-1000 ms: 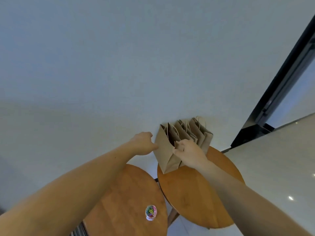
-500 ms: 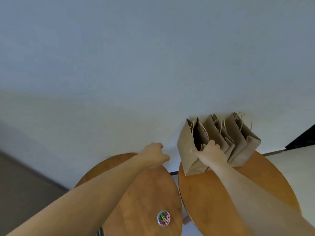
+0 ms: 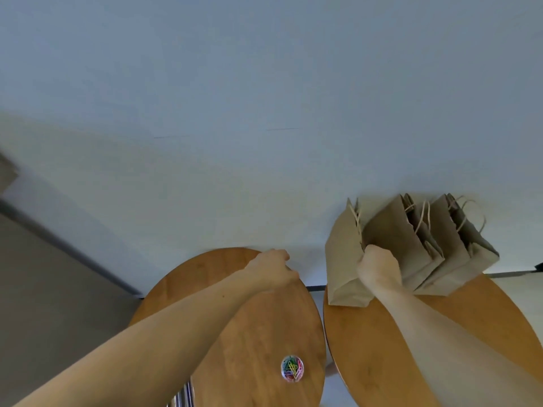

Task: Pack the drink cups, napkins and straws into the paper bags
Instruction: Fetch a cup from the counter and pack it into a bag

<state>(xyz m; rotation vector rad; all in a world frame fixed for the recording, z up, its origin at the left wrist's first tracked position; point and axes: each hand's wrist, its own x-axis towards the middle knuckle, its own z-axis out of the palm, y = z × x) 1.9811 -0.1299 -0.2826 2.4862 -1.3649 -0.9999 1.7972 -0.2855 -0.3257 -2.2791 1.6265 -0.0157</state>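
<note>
Three brown paper bags with twine handles stand in a row at the back of the right round wooden table (image 3: 382,348). My right hand (image 3: 379,268) grips the near rim of the leftmost paper bag (image 3: 342,259). Beside it stand the middle bag (image 3: 390,239) and the right bag (image 3: 458,254). My left hand (image 3: 271,270) hovers over the back edge of the left round table (image 3: 249,333), fingers curled, holding nothing I can see. No cups, napkins or straws are in view.
A small clear round box of coloured paper clips (image 3: 291,368) sits near the front right of the left table. A pale wall rises right behind both tables. A narrow gap separates the two tabletops.
My left hand has let go of the leftmost bag and pulled back left over the left table. My right hand keeps its hold on the bag. The view has swung left.
</note>
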